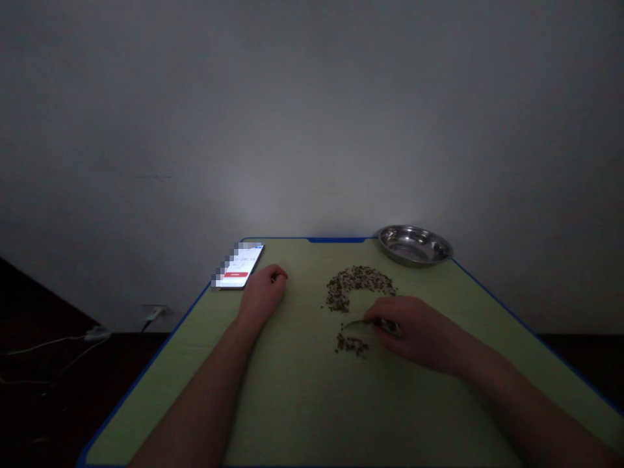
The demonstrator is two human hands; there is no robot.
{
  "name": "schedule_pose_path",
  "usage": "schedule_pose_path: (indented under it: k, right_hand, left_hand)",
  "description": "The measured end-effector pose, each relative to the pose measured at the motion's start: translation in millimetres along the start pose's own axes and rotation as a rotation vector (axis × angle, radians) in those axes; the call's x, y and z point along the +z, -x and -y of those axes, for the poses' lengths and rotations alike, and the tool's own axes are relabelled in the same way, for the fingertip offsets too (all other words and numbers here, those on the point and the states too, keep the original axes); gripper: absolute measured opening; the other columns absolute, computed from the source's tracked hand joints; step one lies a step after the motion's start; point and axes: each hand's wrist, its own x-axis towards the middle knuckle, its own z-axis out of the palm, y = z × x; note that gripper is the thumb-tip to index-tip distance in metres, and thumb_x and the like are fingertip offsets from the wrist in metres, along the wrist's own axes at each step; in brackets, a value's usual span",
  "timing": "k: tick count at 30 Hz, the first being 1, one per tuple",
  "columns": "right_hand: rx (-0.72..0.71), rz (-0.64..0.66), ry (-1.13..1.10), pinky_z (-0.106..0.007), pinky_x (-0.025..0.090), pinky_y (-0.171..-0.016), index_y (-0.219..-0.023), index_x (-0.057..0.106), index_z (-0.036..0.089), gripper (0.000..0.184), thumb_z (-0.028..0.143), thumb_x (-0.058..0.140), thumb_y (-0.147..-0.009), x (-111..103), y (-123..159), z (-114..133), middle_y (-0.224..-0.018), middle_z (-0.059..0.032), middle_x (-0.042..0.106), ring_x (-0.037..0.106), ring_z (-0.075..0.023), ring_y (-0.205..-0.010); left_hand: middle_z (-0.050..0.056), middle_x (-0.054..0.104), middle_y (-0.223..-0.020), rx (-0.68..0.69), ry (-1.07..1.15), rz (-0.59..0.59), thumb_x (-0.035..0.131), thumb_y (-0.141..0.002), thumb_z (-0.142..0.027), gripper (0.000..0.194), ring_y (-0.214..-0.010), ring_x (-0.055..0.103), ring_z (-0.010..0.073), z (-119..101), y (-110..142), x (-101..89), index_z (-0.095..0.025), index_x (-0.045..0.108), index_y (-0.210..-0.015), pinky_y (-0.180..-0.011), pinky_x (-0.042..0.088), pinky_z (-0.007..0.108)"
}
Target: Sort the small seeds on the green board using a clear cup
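My right hand [414, 328] is closed around a thin, slightly curved tool that looks like a small knife [357, 324], its narrow tip pointing left just above the table. Most of its handle is hidden in my fingers. Beyond that hand, a curved heap of small mixed dark and pale beans or seeds [358, 278] lies on the table. A smaller cluster of the same grains [351, 346] sits nearer me, close under the tool. On the left, my left hand [266, 286] rests on the tabletop with its fingers curled in, and nothing shows in it.
The pale green table [292, 390] has a blue edge and stands against a grey wall. A shiny metal bowl [414, 247] is at the far right corner. A phone with a lit screen [241, 266] lies at the far left. White cables [97, 335] run beside the table.
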Motion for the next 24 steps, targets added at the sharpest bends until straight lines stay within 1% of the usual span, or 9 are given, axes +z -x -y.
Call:
schedule_pose_path:
  k: [4,7,9,11,14,17,20,22,24]
  right_hand:
    - [0.017,-0.066,0.015,-0.025,0.039,-0.062,-0.090,0.066,0.020,0.019,0.015,0.052,-0.079,-1.3,-0.8,-6.9,-0.075,-0.0020,0.065,0.055,-0.0130,-0.064]
    - [0.060,-0.078,-0.018,-0.025,0.039,-0.060,-0.091,0.066,0.020,0.019,0.015,0.052,-0.079,-5.0,-0.8,-10.7,-0.075,-0.0018,0.065,0.055,-0.0128,-0.064]
    - [0.107,-0.062,-0.077,-0.024,0.039,-0.058,-0.092,0.066,0.020,0.018,0.017,0.051,-0.081,-9.8,0.5,-13.3,-0.075,-0.0019,0.065,0.055,-0.0126,-0.063]
    - [0.150,-0.010,-0.170,-0.024,0.041,-0.057,-0.091,0.066,0.019,0.017,0.020,0.051,-0.082,-16.1,3.1,-16.6,-0.075,-0.0019,0.065,0.055,-0.0128,-0.063]
    - [0.194,0.104,-0.300,-0.024,0.044,-0.057,-0.089,0.066,0.019,0.015,0.023,0.053,-0.082,-26.0,8.9,-22.3,-0.077,-0.0019,0.065,0.057,-0.0138,-0.066]
    - [0.203,0.231,-0.353,-0.024,0.045,-0.057,-0.085,0.066,0.019,0.013,0.024,0.055,-0.080,-32.5,14.2,-26.5,-0.076,-0.0015,0.066,0.058,-0.0141,-0.067]
    - [0.198,0.340,-0.385,-0.023,0.046,-0.058,-0.085,0.067,0.019,0.012,0.022,0.057,-0.079,-31.8,16.2,-27.7,-0.079,-0.0016,0.067,0.059,-0.0140,-0.069]
    - [0.176,0.374,-0.409,-0.023,0.047,-0.059,-0.087,0.067,0.019,0.013,0.021,0.057,-0.078,-27.3,15.3,-26.9,-0.082,-0.0015,0.068,0.060,-0.0139,-0.070]
    - [0.149,0.377,-0.402,-0.022,0.046,-0.057,-0.087,0.068,0.019,0.014,0.021,0.057,-0.079,-20.9,12.9,-25.2,-0.080,-0.0008,0.068,0.060,-0.0132,-0.068]
  left_hand:
    - [0.004,0.068,-0.079,0.010,-0.007,0.011,0.043,-0.074,-0.023,0.024,-0.072,0.059,0.0161,-0.7,-0.1,-0.5,-0.018,0.065,-0.077,-0.065,0.042,0.026]
    - [0.005,0.068,-0.079,0.010,-0.005,0.014,0.042,-0.074,-0.022,0.024,-0.072,0.059,0.0162,-1.9,0.4,-1.0,-0.018,0.066,-0.077,-0.065,0.042,0.026]
    - [0.005,0.068,-0.079,0.003,0.002,0.018,0.043,-0.074,-0.022,0.024,-0.071,0.059,0.0162,-2.6,0.9,-1.4,-0.018,0.066,-0.078,-0.064,0.042,0.026]
    - [0.005,0.068,-0.078,0.003,0.004,0.025,0.043,-0.074,-0.023,0.024,-0.071,0.059,0.0162,-3.1,1.2,-1.8,-0.017,0.066,-0.078,-0.063,0.041,0.026]
    - [0.005,0.067,-0.078,0.005,-0.001,0.035,0.043,-0.074,-0.023,0.024,-0.070,0.058,0.0166,-3.4,1.3,-2.1,-0.017,0.066,-0.078,-0.063,0.041,0.027]
    - [0.005,0.068,-0.079,0.003,-0.001,0.039,0.042,-0.074,-0.023,0.025,-0.071,0.058,0.0167,-3.4,0.9,-1.8,-0.017,0.066,-0.078,-0.063,0.041,0.027]
    - [0.005,0.068,-0.080,0.003,-0.004,0.043,0.042,-0.074,-0.023,0.025,-0.073,0.059,0.0166,-3.2,0.7,-1.6,-0.017,0.066,-0.078,-0.064,0.041,0.027]
    - [0.005,0.068,-0.080,0.001,-0.010,0.043,0.043,-0.074,-0.023,0.024,-0.073,0.059,0.0167,-3.2,0.6,-1.8,-0.017,0.066,-0.078,-0.063,0.041,0.026]
    - [0.005,0.068,-0.079,-0.004,-0.014,0.046,0.043,-0.075,-0.023,0.024,-0.072,0.059,0.0167,-3.3,0.8,-1.9,-0.017,0.066,-0.078,-0.062,0.040,0.026]
